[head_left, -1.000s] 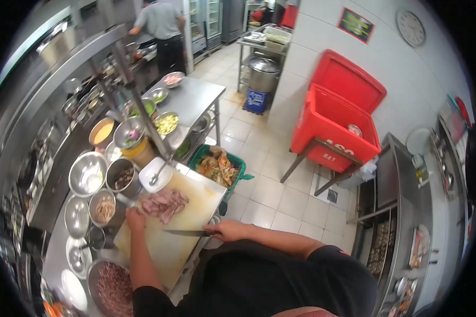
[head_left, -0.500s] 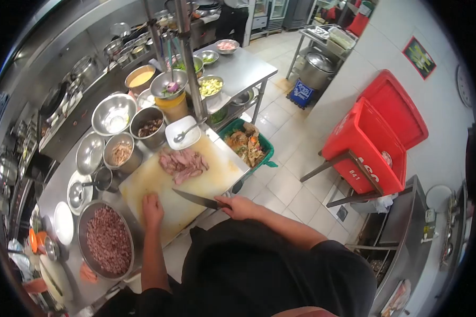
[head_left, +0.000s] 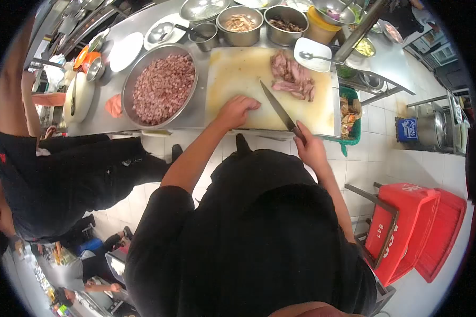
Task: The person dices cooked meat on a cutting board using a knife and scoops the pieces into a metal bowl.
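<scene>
In my right hand (head_left: 312,149) is the dark handle of a kitchen knife (head_left: 278,108). Its long blade slants up and left over the cutting board (head_left: 232,71), with the tip near the board's middle. My left hand (head_left: 237,112) rests at the board's near side with its fingers curled in, and nothing shows in them. Slices of cooked meat (head_left: 293,76) lie in a loose pile on the board's right part, beyond the blade and apart from both hands. Left of the board stands a large metal bowl (head_left: 126,100) of diced reddish meat (head_left: 164,84).
Metal pots (head_left: 240,39) and a white dish (head_left: 313,63) with a spoon line the board's far side. A green bin (head_left: 357,134) of scraps stands at its right. Another person (head_left: 74,174) stands close on my left. A red cooler (head_left: 404,227) is behind me to the right.
My view has turned and tilted down, bringing the other person into sight on the left. The knife stays in my right hand, and my left hand remains on the board.
</scene>
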Demonstrator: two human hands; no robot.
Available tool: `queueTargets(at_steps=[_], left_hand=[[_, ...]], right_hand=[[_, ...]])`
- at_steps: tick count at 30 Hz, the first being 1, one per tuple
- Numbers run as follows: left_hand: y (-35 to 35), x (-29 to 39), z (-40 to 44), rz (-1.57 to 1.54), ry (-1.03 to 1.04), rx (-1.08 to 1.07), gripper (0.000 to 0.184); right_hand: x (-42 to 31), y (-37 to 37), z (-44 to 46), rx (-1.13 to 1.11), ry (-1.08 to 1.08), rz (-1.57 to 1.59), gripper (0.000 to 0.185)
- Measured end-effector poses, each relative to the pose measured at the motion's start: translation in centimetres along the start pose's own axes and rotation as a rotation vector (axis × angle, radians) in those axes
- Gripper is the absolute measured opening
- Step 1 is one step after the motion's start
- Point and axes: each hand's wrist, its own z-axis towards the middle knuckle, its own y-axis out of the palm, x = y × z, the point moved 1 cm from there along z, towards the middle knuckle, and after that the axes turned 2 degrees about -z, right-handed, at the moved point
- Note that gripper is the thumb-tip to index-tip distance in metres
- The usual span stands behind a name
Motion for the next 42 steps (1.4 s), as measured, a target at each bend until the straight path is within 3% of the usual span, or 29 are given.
queueTargets(at_steps=[3,8,20,29,42], left_hand=[[0.3,0.0,-0.8,0.066,-0.025,0.242,0.035],[-0.4,-0.3,-1.7,0.146,-0.079,0.226,0.023],[-0.3,-0.4,-3.3,0.129,-0.137,0.285,0.017],[0.4,-1.2,-4.1,0.095,-0.134,0.272,0.019],[0.6,-1.6,-3.9,0.036,-0.148,0.313,0.019]], right_hand=[[-0.3,0.2,1.6,-0.039,-0.062,-0.138,0.056],[-2.9,-0.6,2.1,-0.19,-0.049,-0.234,0.05],[-4.3,-1.9,0.8,-0.151,-0.128,-0.103,0.053],[-6.3,-0.2,3.6,-0.245,-0.28,-0.352,0.055],[-13.4,-1.7,7.1,-0.422,-0.106,-0.511,0.051]])
